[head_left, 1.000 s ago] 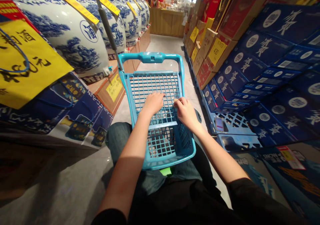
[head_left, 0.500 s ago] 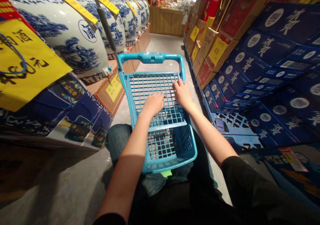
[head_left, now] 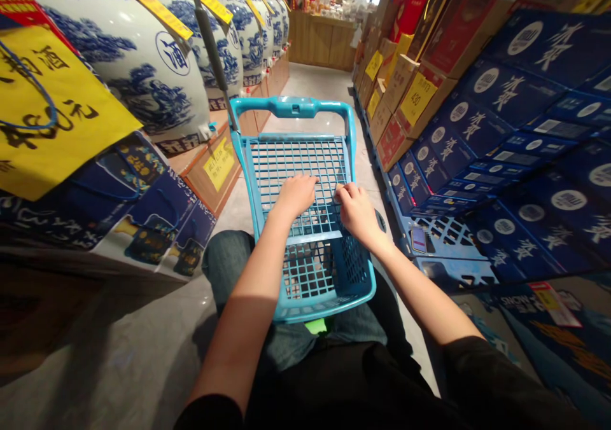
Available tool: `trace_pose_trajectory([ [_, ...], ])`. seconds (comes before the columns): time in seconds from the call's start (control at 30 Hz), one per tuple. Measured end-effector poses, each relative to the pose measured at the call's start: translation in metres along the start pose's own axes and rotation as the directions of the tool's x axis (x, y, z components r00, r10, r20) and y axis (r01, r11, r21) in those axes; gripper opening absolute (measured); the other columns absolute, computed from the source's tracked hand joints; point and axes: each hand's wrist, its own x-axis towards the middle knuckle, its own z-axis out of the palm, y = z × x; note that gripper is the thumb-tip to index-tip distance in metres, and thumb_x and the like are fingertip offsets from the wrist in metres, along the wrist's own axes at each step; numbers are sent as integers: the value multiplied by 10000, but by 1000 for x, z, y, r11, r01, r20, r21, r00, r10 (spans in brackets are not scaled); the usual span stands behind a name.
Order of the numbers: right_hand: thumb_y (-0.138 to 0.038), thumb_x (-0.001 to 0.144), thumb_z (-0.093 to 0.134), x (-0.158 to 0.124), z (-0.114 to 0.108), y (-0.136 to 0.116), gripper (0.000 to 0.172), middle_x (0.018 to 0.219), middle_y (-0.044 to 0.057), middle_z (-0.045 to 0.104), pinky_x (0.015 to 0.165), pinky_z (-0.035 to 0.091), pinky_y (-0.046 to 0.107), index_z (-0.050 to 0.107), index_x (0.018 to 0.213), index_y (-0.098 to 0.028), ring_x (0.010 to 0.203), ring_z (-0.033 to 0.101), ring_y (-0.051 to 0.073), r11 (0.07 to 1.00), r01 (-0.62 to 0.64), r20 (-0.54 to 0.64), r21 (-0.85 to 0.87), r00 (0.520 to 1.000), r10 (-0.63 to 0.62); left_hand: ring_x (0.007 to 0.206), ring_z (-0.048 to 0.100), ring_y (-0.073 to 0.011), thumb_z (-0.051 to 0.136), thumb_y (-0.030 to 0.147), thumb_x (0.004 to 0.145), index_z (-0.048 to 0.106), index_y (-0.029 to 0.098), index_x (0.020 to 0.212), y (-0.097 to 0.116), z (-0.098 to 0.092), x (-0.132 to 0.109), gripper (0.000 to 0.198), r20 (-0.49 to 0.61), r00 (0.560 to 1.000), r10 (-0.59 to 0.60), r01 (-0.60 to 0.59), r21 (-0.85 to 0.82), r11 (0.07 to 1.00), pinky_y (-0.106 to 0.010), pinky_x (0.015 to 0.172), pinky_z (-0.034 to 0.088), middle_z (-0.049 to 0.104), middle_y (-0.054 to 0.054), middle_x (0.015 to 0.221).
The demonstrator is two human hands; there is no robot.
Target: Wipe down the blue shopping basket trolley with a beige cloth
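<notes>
A blue plastic mesh shopping cart basket (head_left: 298, 169) stands in front of me, its handle bar (head_left: 293, 107) at the far end. My left hand (head_left: 296, 196) lies on the mesh with its fingers curled over the grid. My right hand (head_left: 358, 214) hooks its fingertips into the same mesh, close to the right wall. Nothing shows inside the basket. Below it are my denim-covered knees (head_left: 226, 264) and a small green patch (head_left: 316, 325).
Large blue-and-white porcelain jars (head_left: 138, 67) with yellow tags line the left. Stacked cartons (head_left: 401, 93) and blue boxes (head_left: 496, 118) fill the right, above a blue plastic pallet (head_left: 449, 233). A tiled aisle floor (head_left: 315, 86) runs ahead to a wooden counter (head_left: 322, 42).
My right hand moved forward along the mesh, then came back near its earlier place. My left hand stayed on the mesh. The view has shifted slightly.
</notes>
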Motion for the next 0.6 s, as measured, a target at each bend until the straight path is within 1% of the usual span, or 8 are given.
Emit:
trace_pose_trajectory([
  [0.1,-9,964,382,22,2,5,400,1246,165,610,884,466,404,653,1218,-157,1018,501,272,999,-21,-28,36,999,22,1302,664,-317,404,100,1039,649,136,1461,0,0,-1,489,7,1000,5,-6,12,1000,-466,1121,540,737,-149,1357],
  [0.23,1,948,359,68,4,16,436,1286,180,600,916,487,436,659,1230,-144,1067,519,281,997,-61,-35,48,997,63,1297,666,-307,406,98,1034,651,138,1456,-1,-1,-1,489,8,1000,15,-15,15,1000,-453,1121,538,736,-150,1359],
  [0.3,-5,944,361,88,5,20,431,1286,185,601,924,497,459,661,1222,-141,1084,526,290,996,-74,-49,50,996,76,1289,670,-306,406,95,1031,661,145,1444,-2,-1,0,489,4,1000,16,-16,6,1000,-456,1116,542,741,-150,1347],
  [0.37,-14,950,362,101,6,22,417,1282,190,603,926,503,469,662,1211,-136,1089,535,296,995,-85,-61,43,994,88,1276,676,-305,404,93,1029,668,148,1437,-2,-2,0,489,3,1000,19,-19,-7,1000,-463,1111,547,742,-149,1347],
  [0.47,-16,959,355,103,6,21,412,1291,191,605,935,499,463,662,1207,-133,1092,543,295,995,-98,-54,24,994,99,1270,681,-296,405,95,1029,667,147,1436,-3,-2,2,486,10,1000,24,-24,-21,999,-460,1113,548,741,-142,1358],
  [0.53,-14,959,356,95,4,18,412,1291,186,607,941,490,448,660,1211,-133,1085,543,289,995,-102,-43,19,994,102,1283,677,-294,404,99,1031,667,146,1435,-4,-1,2,485,15,1000,22,-21,-30,999,-457,1119,545,739,-137,1367],
  [0.6,-14,953,367,80,2,14,407,1276,180,611,930,479,428,658,1212,-132,1064,538,283,995,-101,-31,22,994,101,1302,668,-301,399,99,1032,666,143,1437,-4,-1,2,487,17,1000,19,-18,-38,999,-464,1124,542,734,-140,1378],
])
